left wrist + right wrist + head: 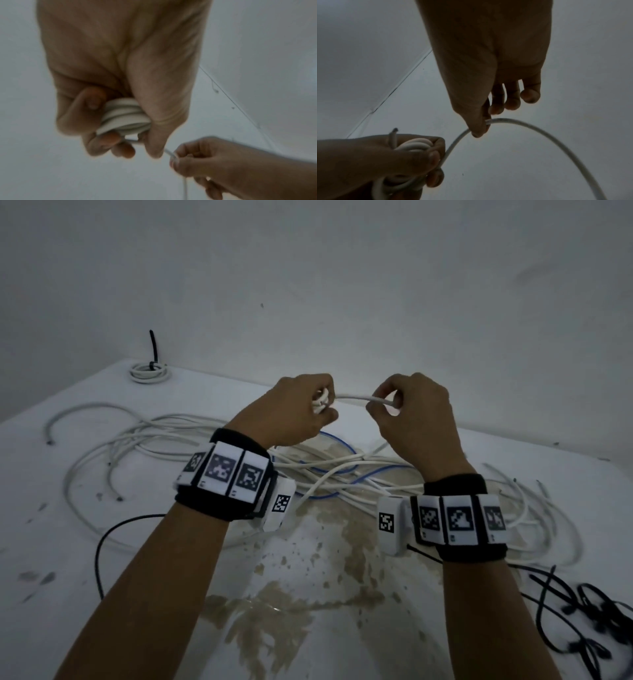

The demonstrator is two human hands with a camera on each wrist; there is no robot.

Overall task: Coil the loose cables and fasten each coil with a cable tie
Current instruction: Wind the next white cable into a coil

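My left hand (313,407) grips a small tight coil of white cable (321,402), raised above the table; the coil (124,117) shows between thumb and curled fingers in the left wrist view, and a cut end (393,136) sticks up from the coil (414,146) in the right wrist view. My right hand (387,405) pinches the free run of the same white cable (352,398) a short way right of the coil. Thumb and forefinger hold the cable (488,121), which arcs away to the lower right. A finished white coil (149,370) with a black cable tie (154,350) lies at the far left.
A tangle of loose white cables (144,440) and a blue cable (337,440) spreads across the white table (68,577) under my hands. Black cables (582,604) lie at the right front, another black one (102,542) at the left. Brown stains (274,611) mark the table. A wall (342,285) stands behind.
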